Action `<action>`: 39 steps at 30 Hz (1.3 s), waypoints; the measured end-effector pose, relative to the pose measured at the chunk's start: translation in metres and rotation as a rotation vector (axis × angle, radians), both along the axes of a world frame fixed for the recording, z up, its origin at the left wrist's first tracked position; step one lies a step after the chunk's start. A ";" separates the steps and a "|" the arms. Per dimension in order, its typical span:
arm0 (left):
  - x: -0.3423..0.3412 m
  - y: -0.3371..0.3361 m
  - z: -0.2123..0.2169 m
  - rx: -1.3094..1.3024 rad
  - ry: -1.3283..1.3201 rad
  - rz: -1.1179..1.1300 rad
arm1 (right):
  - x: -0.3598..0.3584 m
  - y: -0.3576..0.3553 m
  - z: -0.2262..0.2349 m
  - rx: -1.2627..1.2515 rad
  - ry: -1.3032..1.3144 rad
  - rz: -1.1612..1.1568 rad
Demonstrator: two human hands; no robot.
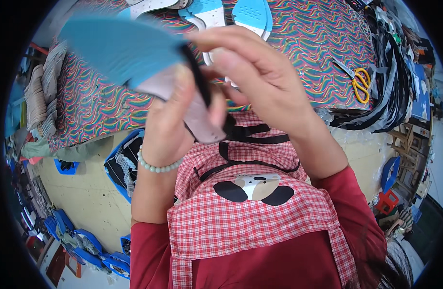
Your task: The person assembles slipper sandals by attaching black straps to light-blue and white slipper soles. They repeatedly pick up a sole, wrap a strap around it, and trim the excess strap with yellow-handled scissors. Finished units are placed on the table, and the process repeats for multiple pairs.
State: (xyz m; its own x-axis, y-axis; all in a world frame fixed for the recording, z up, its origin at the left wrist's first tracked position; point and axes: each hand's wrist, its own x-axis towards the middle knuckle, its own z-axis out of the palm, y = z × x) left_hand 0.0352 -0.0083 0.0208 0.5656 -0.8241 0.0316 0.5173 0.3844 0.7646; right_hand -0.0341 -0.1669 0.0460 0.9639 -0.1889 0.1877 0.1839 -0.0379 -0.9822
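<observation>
My left hand [168, 115] is closed round the lower part of a blue and pale pink shoe upper piece [130, 48], thumb on its face. The piece tilts up to the left, and its blue end is smeared by motion. A short black strip [197, 77] lies along its right edge. My right hand [267, 72] has its fingers bent at that strip, the index fingertip by its upper end. Exactly how these fingers grip the strip is partly hidden.
More blue and white pieces [253, 17] lie at the back of the table with its wavy multicoloured cloth [318, 33]. Yellow-handled scissors [359, 84] and hanging black strips [400, 96] are at the right. Stacked grey pieces [38, 96] sit at the left; blue bins [118, 164] stand below.
</observation>
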 end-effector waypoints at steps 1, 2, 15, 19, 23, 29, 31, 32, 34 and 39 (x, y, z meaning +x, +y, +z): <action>0.006 0.001 -0.001 -0.019 -0.023 -0.002 | -0.003 0.001 -0.012 0.025 0.008 -0.007; 0.009 0.000 -0.005 0.038 -0.105 0.111 | -0.006 0.002 -0.027 0.051 0.017 -0.016; -0.007 0.000 0.015 -0.451 0.405 0.203 | -0.055 0.016 -0.023 -0.726 -0.089 -0.096; -0.015 -0.009 0.010 -0.365 0.299 0.261 | -0.058 0.044 -0.027 -0.122 0.133 -0.104; -0.025 0.024 0.002 0.405 -0.260 0.254 | -0.038 0.004 -0.016 -0.488 0.021 -0.090; 0.017 0.022 0.048 0.539 -1.574 0.324 | -0.023 -0.021 0.024 -0.958 -0.181 0.157; 0.027 0.017 0.051 0.477 -1.530 0.108 | -0.014 -0.022 0.040 -1.005 -0.147 0.293; 0.021 0.016 0.051 0.521 -1.439 0.081 | -0.014 -0.024 0.043 -1.029 -0.123 0.355; 0.005 0.019 0.046 0.604 -1.254 0.026 | -0.014 -0.025 0.045 -0.890 -0.206 0.286; -0.025 0.021 0.046 0.516 -0.574 0.044 | -0.034 -0.020 0.031 -0.167 -0.079 0.042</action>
